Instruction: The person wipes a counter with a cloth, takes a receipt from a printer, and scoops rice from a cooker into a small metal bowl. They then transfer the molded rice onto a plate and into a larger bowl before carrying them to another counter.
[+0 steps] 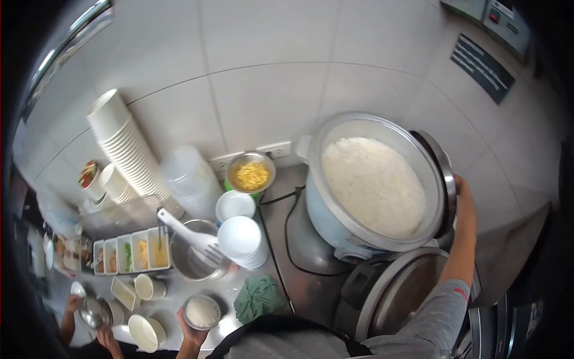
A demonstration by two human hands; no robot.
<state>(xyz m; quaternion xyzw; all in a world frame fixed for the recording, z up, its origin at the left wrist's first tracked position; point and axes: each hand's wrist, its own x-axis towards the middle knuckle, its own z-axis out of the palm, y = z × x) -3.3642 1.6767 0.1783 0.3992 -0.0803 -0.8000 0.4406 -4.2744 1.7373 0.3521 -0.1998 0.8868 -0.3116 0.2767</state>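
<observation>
In my left hand (190, 330) is a small bowl of white rice (202, 312), held upright low in the view. My right hand (461, 186) reaches to the far side of the big rice cooker (326, 206), with its fingers curled at the edge of a round lid (445, 179). That lid stands tilted against the cooker's right rim. The cooker is open and shows a broad bed of cooked rice (373, 185). Part of my right hand's fingers is hidden behind the lid.
A second cooker with its lid on (406, 293) stands in front. Left are a green cloth (260, 298), stacked white bowls (242, 239), a metal pot (197, 263) with a white slotted spoon (185, 230), and topping trays (131, 251). A co-worker's hands hold a metal bowl (94, 312).
</observation>
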